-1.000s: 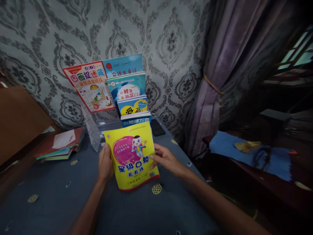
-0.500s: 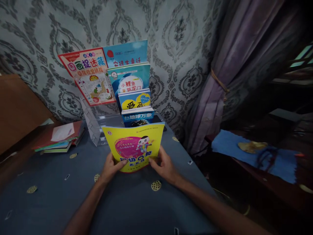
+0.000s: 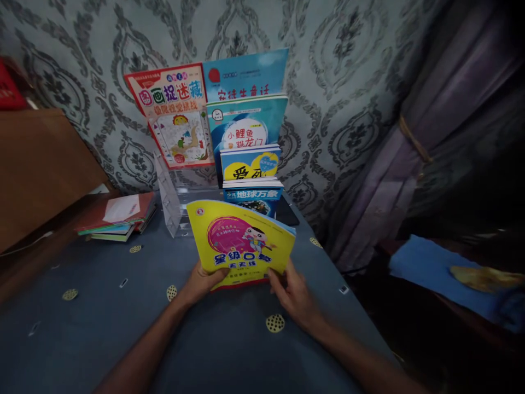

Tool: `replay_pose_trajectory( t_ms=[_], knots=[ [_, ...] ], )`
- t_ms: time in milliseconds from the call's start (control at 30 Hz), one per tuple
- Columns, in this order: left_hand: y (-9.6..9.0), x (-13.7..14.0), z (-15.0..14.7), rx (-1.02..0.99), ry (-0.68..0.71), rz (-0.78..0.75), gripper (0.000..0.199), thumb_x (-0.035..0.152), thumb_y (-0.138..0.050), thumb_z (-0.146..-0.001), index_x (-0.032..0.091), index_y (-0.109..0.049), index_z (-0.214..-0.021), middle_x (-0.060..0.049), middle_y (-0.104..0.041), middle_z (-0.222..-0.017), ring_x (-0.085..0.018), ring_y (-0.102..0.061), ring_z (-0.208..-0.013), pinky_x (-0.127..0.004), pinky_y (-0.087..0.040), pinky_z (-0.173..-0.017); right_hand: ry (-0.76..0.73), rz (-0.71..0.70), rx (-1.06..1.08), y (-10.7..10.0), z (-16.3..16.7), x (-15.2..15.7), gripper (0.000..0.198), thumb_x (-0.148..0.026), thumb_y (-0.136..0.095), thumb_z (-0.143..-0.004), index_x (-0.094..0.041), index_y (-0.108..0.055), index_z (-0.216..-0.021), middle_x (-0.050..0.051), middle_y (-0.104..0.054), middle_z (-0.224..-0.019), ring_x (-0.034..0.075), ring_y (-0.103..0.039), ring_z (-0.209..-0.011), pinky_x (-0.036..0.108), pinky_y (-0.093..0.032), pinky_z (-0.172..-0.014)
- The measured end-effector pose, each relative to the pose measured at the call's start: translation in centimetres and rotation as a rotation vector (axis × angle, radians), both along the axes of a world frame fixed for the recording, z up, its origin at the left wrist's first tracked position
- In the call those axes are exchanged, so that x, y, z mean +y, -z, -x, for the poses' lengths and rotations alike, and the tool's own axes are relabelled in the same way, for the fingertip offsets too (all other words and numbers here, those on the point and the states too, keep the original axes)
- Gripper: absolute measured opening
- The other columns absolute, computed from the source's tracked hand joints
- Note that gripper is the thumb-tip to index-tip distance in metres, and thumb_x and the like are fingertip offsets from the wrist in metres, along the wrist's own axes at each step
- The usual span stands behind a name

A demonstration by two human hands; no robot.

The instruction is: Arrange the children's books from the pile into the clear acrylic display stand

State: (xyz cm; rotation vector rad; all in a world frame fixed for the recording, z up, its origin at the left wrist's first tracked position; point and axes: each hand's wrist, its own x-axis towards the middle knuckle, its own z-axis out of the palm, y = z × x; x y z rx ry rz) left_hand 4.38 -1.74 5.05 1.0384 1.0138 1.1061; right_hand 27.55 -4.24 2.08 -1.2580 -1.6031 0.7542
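Note:
A yellow workbook (image 3: 246, 243) with a magenta patch and a cartoon child on its cover is held up between my two hands, tilted down at its right side. My left hand (image 3: 207, 280) grips its lower left corner, thumb across the cover. On the lower right edge, my right hand (image 3: 293, 290) pinches it the same way; the fingers behind are hidden. Just beyond stands a clear tiered rack (image 3: 168, 205). It holds a red-bordered picture book (image 3: 176, 123), two teal storybooks (image 3: 248, 123), a yellow-and-blue book (image 3: 250, 164) and a blue book (image 3: 254, 198), partly covered by the workbook.
A stack of books and papers (image 3: 118, 216) lies left of the rack on the blue-grey tablecloth (image 3: 102, 328). A dark flat object (image 3: 287, 212) lies behind the rack's right side. A brown box (image 3: 49, 156) stands far left. A tied curtain (image 3: 377, 186) hangs at right, near a blue cloth (image 3: 430, 273).
The workbook has turned, its right side dropping lower and its top edge now sloping. Both hands still hold it. The whole view has shifted, so the rack appears farther right.

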Motion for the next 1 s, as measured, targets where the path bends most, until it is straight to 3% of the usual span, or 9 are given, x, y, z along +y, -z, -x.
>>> replay_pose_trajectory(
  t_ms=[267,400,567,767,1000],
  knots=[
    [1.0,-0.6,0.0,0.033,0.037,-0.088,0.052,0.048,-0.091,-0.061,0.018,-0.072,-0.098,-0.007,-0.079,-0.102,-0.026,-0.074,-0.095,-0.042,-0.062,-0.089,0.014,-0.034,0.061,0.7,-0.5,-0.3,0.040,-0.062,-0.048,-0.096,-0.023,-0.053,-0.105,0.002,-0.065,-0.071,0.018,-0.063,-0.056,0.028,-0.053,-0.050],
    [0.7,-0.7,0.2,0.036,0.089,-0.186,0.060,0.059,-0.086,-0.066,0.018,-0.070,-0.107,-0.009,-0.077,-0.111,-0.027,-0.072,-0.101,-0.042,-0.061,-0.092,0.020,-0.094,0.062,1.7,-1.1,-0.2,0.038,-0.061,-0.053,-0.095,-0.024,-0.057,-0.101,0.000,-0.064,-0.068,0.017,-0.062,-0.054,0.025,-0.055,-0.051],
    [0.8,-0.2,0.5,0.013,0.127,-0.245,0.059,0.060,-0.084,-0.069,0.017,-0.072,-0.107,-0.010,-0.077,-0.111,-0.028,-0.072,-0.104,-0.041,-0.060,-0.094,0.007,-0.114,0.050,3.0,-1.5,0.4,0.039,-0.063,-0.058,-0.092,-0.024,-0.061,-0.089,0.000,-0.060,-0.055,0.019,-0.062,-0.050,0.027,-0.055,-0.050],
    [1.3,0.0,0.4,-0.044,0.158,-0.234,0.063,0.059,-0.084,-0.070,0.017,-0.073,-0.114,-0.011,-0.077,-0.114,-0.029,-0.072,-0.104,-0.044,-0.060,-0.094,0.119,-0.133,-0.017,4.4,-2.0,1.1,0.052,-0.075,-0.059,-0.083,-0.024,-0.063,-0.075,0.002,-0.061,-0.051,0.019,-0.058,-0.043,0.029,-0.052,-0.044],
    [1.2,0.1,0.6,-0.078,0.201,-0.228,0.063,0.059,-0.084,-0.071,0.017,-0.074,-0.117,-0.012,-0.076,-0.115,-0.028,-0.072,-0.105,-0.042,-0.059,-0.096,0.086,-0.160,-0.060,4.2,-2.3,1.4,0.054,-0.076,-0.056,-0.085,-0.025,-0.059,-0.068,0.003,-0.061,-0.051,0.019,-0.059,-0.045,0.028,-0.052,-0.046]
  ],
)
